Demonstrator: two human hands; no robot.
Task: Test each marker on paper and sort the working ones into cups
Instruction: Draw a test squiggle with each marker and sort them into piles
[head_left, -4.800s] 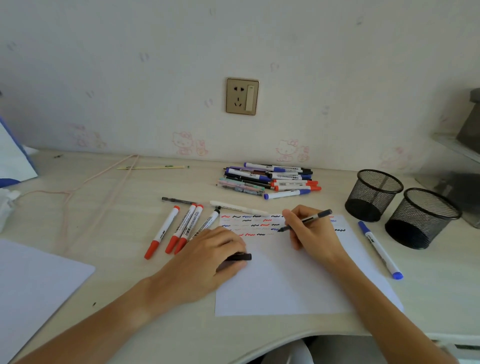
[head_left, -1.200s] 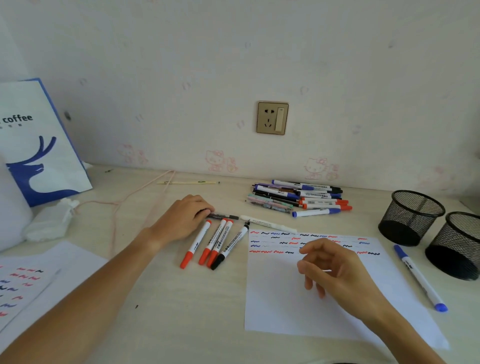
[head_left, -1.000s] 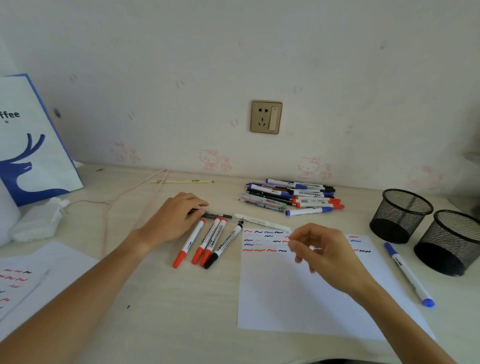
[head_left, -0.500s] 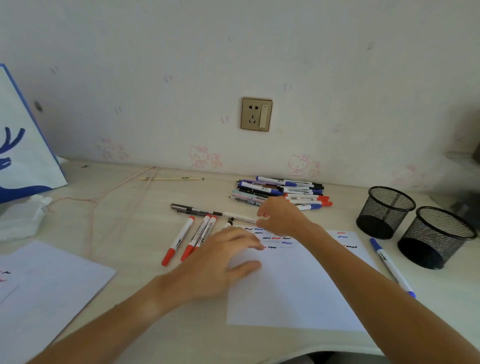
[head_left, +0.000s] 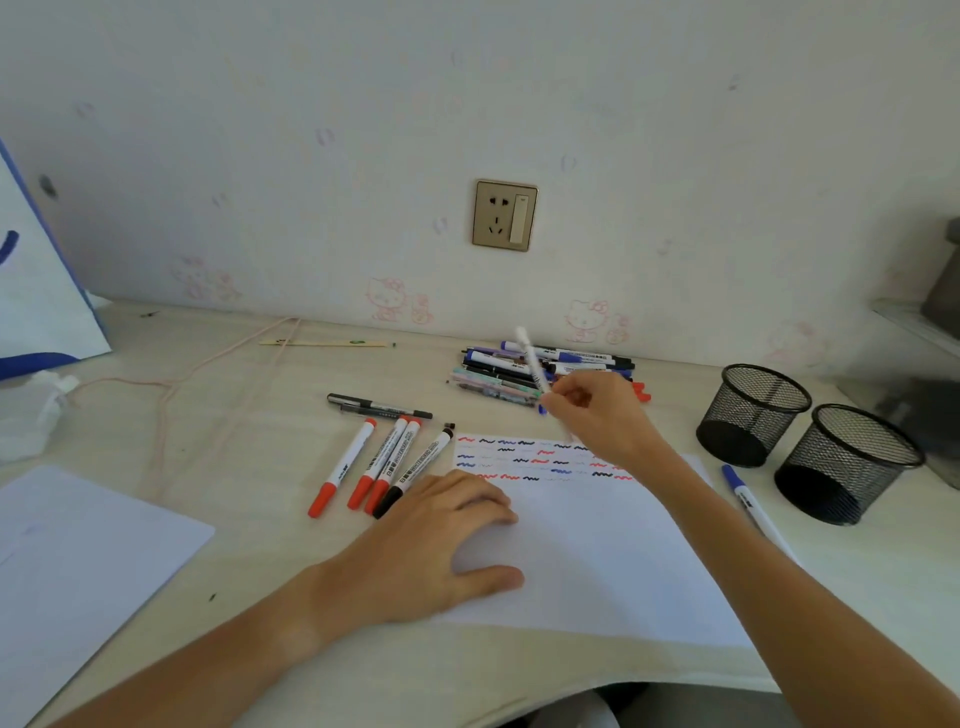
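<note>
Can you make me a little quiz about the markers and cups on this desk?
1. True or false: the right hand holds a white marker up off the desk.
2. What does the left hand rest on?
A. the test paper
B. a mesh cup
C. the marker pile
3. Fill the gap: beside the two mesh cups lies one marker with a ____ cap.

Key
1. True.
2. A.
3. Blue.
</note>
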